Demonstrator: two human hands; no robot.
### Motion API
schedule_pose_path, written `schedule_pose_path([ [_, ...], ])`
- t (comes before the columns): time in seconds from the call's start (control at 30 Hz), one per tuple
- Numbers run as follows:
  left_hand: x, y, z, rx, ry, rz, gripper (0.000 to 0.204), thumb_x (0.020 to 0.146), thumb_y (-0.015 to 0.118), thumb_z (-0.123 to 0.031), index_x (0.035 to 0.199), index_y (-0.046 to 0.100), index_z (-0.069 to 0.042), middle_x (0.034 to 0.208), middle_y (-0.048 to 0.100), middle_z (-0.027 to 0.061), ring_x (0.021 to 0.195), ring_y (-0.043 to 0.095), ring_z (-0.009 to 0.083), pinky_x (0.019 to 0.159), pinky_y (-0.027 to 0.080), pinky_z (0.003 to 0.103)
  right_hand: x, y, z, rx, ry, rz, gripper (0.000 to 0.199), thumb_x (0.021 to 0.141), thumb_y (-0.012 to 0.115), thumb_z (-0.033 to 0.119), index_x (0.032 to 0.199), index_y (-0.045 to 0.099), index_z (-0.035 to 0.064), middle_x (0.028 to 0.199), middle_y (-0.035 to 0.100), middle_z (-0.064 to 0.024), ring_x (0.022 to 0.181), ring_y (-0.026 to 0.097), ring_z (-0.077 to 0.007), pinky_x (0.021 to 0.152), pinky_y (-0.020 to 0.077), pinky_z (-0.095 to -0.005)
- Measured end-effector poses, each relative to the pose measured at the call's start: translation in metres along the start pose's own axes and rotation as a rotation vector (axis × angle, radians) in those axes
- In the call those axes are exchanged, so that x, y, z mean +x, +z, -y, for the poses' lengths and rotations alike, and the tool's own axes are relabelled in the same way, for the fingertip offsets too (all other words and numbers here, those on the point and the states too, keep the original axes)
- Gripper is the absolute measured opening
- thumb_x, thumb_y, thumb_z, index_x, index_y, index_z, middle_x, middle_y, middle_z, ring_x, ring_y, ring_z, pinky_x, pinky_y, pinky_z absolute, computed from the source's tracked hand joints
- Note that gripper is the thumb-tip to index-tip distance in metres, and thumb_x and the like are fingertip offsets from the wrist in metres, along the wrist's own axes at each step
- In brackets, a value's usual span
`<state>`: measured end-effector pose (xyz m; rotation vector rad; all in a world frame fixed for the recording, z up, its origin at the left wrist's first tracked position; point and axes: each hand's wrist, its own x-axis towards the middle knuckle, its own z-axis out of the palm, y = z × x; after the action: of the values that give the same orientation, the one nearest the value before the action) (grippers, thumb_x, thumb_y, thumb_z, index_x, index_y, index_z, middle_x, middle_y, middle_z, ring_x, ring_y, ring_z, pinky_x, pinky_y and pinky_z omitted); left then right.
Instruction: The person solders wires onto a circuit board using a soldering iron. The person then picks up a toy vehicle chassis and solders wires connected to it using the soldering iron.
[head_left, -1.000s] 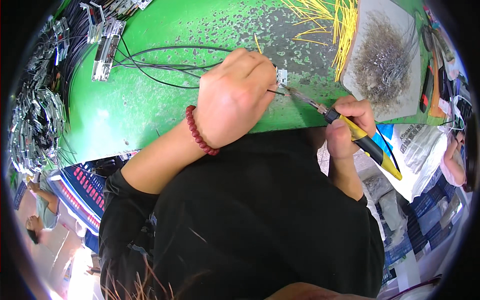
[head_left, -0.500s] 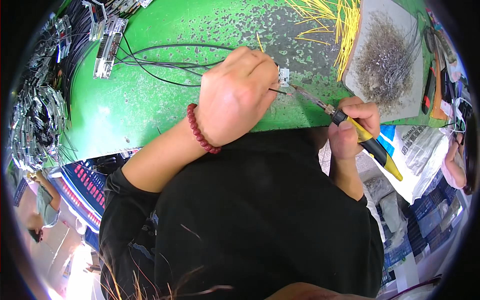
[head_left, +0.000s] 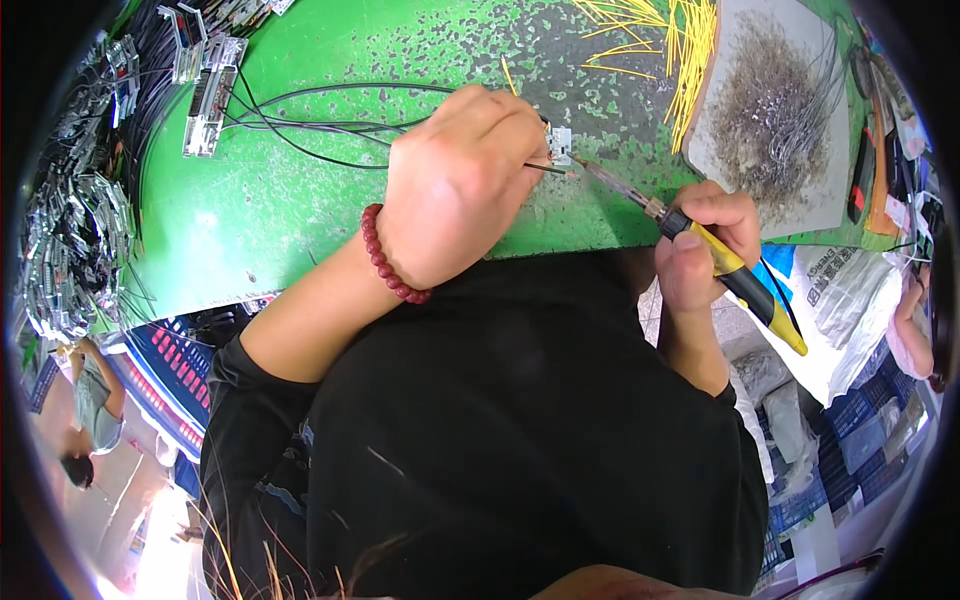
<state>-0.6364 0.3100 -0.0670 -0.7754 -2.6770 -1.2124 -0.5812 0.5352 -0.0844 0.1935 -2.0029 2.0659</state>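
My left hand [head_left: 455, 185], with a red bead bracelet [head_left: 385, 255] on its wrist, is closed on thin black cable [head_left: 548, 169]. One end with a bared tip sticks out to the right of its fingers. Right beside those fingertips is a small silver-white connector [head_left: 561, 143], partly hidden by them. My right hand [head_left: 708, 240] grips a yellow and black soldering iron [head_left: 735, 275]. Its thin tip points left, right by the connector's lower edge; whether they touch I cannot tell. Black cables [head_left: 330, 125] run left from my left hand to a shiny metal housing [head_left: 212, 100].
Yellow wires [head_left: 690, 70] lie at the back right of the worn green table [head_left: 300, 210]. Beside them a grey board [head_left: 725, 165] holds dark debris and wire clippings. Many metal housings with black cables [head_left: 75, 250] pile up at the left. Hand tools [head_left: 870, 185] lie far right.
Both hands, the connector and the iron sit slightly higher and further left in the picture; the whole view has shifted a little too. Both grips are the same.
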Motion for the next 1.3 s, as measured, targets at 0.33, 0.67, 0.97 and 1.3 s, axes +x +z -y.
schedule_pose_path([
  [0.33,0.014,-0.014,-0.003,-0.02,-0.029,0.202,0.01,0.072,0.068,-0.001,0.078,0.061,-0.002,0.079,0.061,0.0092,0.076,0.059,0.0296,0.065,0.049,0.037,0.003,0.002,-0.002,-0.009,-0.048,0.032,0.02,0.077,0.066,0.01,0.087,0.053,-0.0008,0.075,0.054,-0.0083,0.065,0.045,-0.012,0.058,0.0352,-0.0252],
  [0.67,0.02,-0.017,-0.002,0.077,-0.039,0.283,0.011,0.075,0.069,-0.01,0.08,0.063,-0.002,0.082,0.062,0.0098,0.079,0.06,0.032,0.067,0.05,0.039,0.002,0.002,-0.003,-0.016,-0.042,0.041,0.019,0.078,0.066,0.009,0.087,0.053,-0.0002,0.078,0.055,-0.0072,0.065,0.045,-0.0103,0.058,0.0352,-0.0245],
  [0.97,0.021,-0.018,-0.004,0.069,-0.054,0.297,0.011,0.075,0.069,-0.01,0.08,0.063,-0.003,0.083,0.062,0.0096,0.08,0.061,0.0317,0.068,0.05,0.04,0.003,0.003,0.002,-0.056,0.018,0.079,0.02,0.078,0.067,0.01,0.088,0.053,0.0,0.079,0.054,-0.007,0.067,0.046,-0.011,0.059,0.0365,-0.0247],
  [1.3,0.022,-0.019,-0.003,0.071,-0.062,0.308,0.011,0.076,0.068,-0.01,0.08,0.063,-0.003,0.083,0.062,0.0093,0.081,0.061,0.0316,0.068,0.05,0.04,0.002,0.005,-0.001,-0.026,-0.012,0.012,0.024,0.08,0.067,0.016,0.089,0.051,0.0008,0.078,0.053,-0.006,0.067,0.043,-0.0094,0.06,0.0336,-0.0236],
])
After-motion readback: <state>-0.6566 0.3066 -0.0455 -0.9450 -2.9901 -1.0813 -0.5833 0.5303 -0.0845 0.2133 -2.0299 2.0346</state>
